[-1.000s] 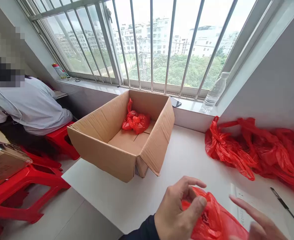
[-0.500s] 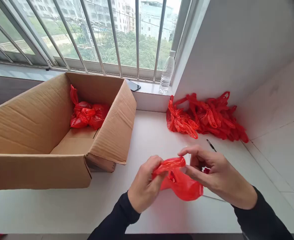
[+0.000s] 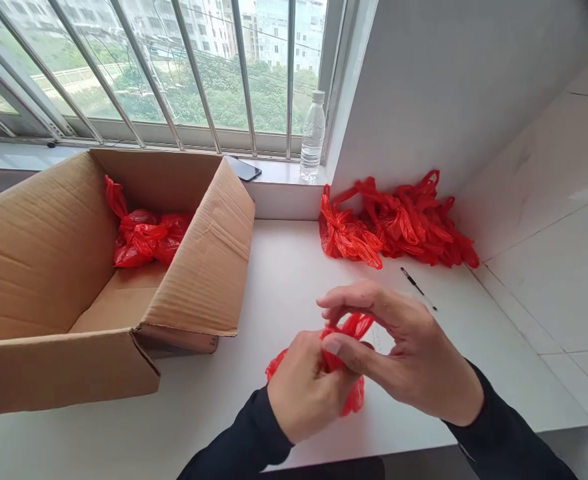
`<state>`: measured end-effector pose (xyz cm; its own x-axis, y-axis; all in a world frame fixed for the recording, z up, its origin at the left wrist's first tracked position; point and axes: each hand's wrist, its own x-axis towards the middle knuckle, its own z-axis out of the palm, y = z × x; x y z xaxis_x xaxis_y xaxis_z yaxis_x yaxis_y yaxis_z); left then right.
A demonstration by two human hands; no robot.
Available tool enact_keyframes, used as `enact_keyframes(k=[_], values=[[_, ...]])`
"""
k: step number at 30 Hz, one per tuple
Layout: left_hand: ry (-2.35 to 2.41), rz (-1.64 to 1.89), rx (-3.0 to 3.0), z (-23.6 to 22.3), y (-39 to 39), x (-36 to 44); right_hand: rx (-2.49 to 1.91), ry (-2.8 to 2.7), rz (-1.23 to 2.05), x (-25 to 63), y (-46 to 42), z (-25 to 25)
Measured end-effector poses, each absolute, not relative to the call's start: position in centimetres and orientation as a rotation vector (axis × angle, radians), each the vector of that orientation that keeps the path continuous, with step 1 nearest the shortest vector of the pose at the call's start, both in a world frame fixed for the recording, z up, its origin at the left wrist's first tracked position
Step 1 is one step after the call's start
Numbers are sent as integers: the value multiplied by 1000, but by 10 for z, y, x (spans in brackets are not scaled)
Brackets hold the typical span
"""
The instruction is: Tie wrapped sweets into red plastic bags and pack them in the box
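Clutching red bag (image 3: 355, 398) in left hand (image 3: 308, 395), over desk (image 3: 291, 267); holding right hand (image 3: 404, 343) close against left, thumb and forefinger parted around bag's upper part, not clear whether pinching. Apparently midway with this bag, not finished. Inside open cardboard box (image 3: 59, 367), at far end: tied-looking red bundles (image 3: 147, 241). Outside box: pile of red bags (image 3: 399, 223) on desk, near wall (image 3: 409, 100).

On the nearest red bag (image 3: 354, 400), thin plastic film, glossy and wrinkled; the same on the heaped red bags (image 3: 407, 223) and on the bundled red bags (image 3: 147, 241). For the carton (image 3: 204, 273), matt cardboard with rough, ridged creases. For the tabletop (image 3: 287, 273), a smooth, slightly shiny surface. On the bottle (image 3: 313, 137), clear glossy plastic; on the window bars (image 3: 247, 87), polished metal. On the sleeves (image 3: 517, 430), matt cloth.
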<state>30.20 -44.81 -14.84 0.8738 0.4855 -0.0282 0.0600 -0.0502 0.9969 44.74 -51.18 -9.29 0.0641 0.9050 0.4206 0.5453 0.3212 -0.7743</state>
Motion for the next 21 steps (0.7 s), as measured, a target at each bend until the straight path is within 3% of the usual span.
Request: enact_keyframes(k=[3, 9, 12, 16, 21], values=[[554, 263, 1396, -154, -438, 301, -1453, -1686, 347, 459, -512, -100], [559, 247, 1113, -159, -418, 294, -1564, -1534, 727, 473, -527, -116], [464, 266, 1221, -158, -413, 291, -1486, -1565, 856, 472, -530, -122], [412, 314, 1351, -156, -412, 286, -1445, -1605, 790, 472, -518, -139], [507, 690, 1938, -175, -414, 280, -1509, -1493, 1067, 470, -504, -164]])
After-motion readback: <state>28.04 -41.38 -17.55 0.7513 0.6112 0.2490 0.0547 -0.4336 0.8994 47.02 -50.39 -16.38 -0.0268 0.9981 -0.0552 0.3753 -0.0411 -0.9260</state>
